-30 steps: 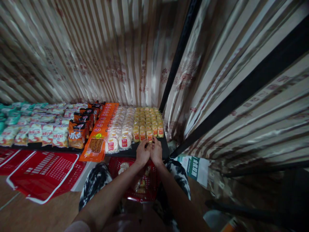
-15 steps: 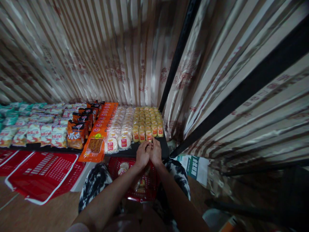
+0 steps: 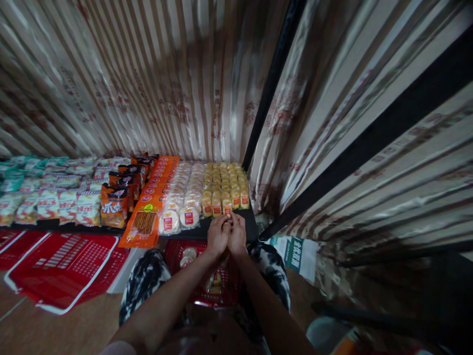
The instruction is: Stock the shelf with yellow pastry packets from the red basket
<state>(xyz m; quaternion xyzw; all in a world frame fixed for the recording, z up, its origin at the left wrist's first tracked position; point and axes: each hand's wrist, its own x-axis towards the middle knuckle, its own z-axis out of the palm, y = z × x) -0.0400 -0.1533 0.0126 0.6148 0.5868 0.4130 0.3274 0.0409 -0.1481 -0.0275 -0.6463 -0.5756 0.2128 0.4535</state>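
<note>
My left hand and my right hand meet at the front of a black shelf, fingers curled and tips close together. Just beyond the fingertips stands a small yellow snack pack with a red label, in the front row of several such packs. Whether the fingers grip that pack or something smaller is hidden by the hands. To their left are rows of round white wrapped rice crackers. Under my forearms, between my knees, a red basket holds some white and yellow packs.
Left along the shelf lie orange stick-snack packs, black-and-orange bags and white bags. Another red basket with a white handle is on the floor. A striped curtain and black poles stand behind and right.
The view has shifted slightly. Both hands stay together at the front of the yellow packs, with only a slight change in the fingers.
</note>
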